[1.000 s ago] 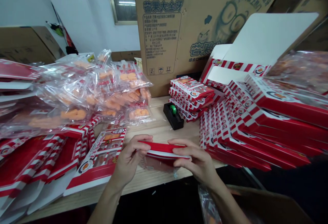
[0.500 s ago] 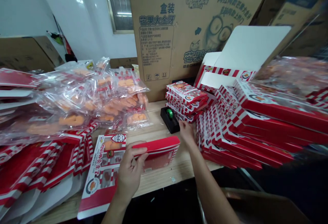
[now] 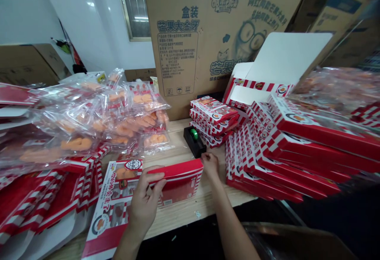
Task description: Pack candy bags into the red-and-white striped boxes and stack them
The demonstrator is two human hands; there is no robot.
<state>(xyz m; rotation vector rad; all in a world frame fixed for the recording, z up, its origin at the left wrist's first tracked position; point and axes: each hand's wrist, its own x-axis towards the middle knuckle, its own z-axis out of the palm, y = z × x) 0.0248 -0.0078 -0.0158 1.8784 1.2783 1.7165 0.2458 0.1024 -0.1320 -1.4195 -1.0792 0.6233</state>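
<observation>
- Fingers (image 3: 149, 176) of my left hand (image 3: 144, 208): spread over the top of the red-and-white window carton (image 3: 181, 190), thumb toward its middle, pressing it down and holding it.
- Fingers (image 3: 206, 158) of my right hand (image 3: 210, 167): bunched, their tips at the carton's far right corner. Whether they pinch it or only touch it, I cannot tell.
- Carton: lying nearly flat on the wooden bench (image 3: 184, 216), its left end against a flat printed carton (image 3: 108, 208), with my hands at either end.
- Arms: both reach forward from the bench's near edge, the left bent in toward the carton, the right stretched farther, wrist lifted.
- Risk, right side: the black tape dispenser (image 3: 193, 141) sits just beside my right fingers, so a careless sideways move could knock it.
- Risk, carton: if my left hand eases off or my right fingers slip from the corner, it could shift or slide against the flat carton beneath its end.
- Risk, nearby: the leaning rows of red cartons (image 3: 282, 165) and the short stack (image 3: 213, 117) could slide if my right forearm brushes them.
- Risk, left side: the heaped clear bags of orange sweets (image 3: 103, 123) hang close above the left-hand cartons, and a disturbed bag could slip down onto my work.
</observation>
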